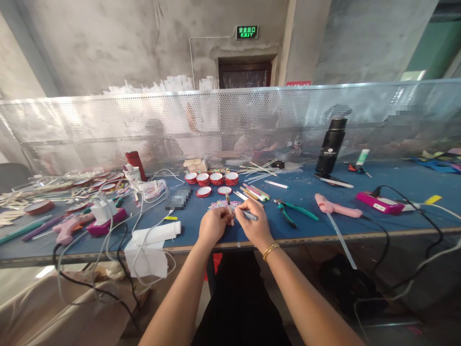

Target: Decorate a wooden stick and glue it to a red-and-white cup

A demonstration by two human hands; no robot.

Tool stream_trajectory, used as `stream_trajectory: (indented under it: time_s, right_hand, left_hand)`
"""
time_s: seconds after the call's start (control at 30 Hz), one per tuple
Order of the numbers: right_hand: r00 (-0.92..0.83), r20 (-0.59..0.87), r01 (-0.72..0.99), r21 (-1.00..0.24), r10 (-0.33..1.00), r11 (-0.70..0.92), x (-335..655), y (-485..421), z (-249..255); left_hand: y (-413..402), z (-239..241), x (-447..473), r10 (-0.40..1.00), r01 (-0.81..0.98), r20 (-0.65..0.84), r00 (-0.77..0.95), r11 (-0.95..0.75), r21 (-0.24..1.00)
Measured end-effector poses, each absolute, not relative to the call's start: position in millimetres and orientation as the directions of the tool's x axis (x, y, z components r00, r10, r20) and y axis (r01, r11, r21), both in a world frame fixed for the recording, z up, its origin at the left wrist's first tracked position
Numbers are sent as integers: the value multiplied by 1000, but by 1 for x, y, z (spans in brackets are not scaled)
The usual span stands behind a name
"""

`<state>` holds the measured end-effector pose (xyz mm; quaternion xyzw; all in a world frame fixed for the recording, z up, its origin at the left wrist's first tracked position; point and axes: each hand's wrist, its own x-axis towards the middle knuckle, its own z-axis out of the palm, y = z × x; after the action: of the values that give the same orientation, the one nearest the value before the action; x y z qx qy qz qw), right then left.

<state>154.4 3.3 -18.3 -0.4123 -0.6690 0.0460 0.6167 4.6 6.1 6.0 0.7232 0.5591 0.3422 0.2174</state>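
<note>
A slim flat stick (228, 202) is pinched in the grip of your left hand (213, 225), over the front of the blue worktop (308, 228); your right hand (258, 225) pinches a grey-blue marker (251, 215) beside it; beyond are red-sided round stacks (203, 182), with green-handled pliers (300, 212) to the right

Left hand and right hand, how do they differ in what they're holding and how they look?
The left hand pinches a thin stick, while the right hand grips a grey-blue pen. The right hand has a gold-coloured bracelet at its wrist; the left hand has none. Both are bare, with fingers curled, close together.
</note>
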Motion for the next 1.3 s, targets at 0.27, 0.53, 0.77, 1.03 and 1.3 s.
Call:
stream_trajectory:
  time_s: [0.27,0.53,0.77,1.03,1.3]
  right_hand:
    - [153,781,476,-596,606,647,154,3,-20]
    - [91,800,491,-554,592,672,155,3,-19]
    - [167,786,481,-592,596,646,154,4,-20]
    - [97,807,498,-546,582,674,154,3,-19]
    - [148,782,489,-590,605,643,154,5,-21]
  left_hand:
    - [7,5,5,961,668,251,114,-261,697]
    - [6,6,5,959,674,256,124,-270,687]
    - [7,5,5,961,676,250,115,-260,690]
    - [6,5,4,960,667,247,130,-270,694]
    - [9,3,4,961,673,251,117,-263,692]
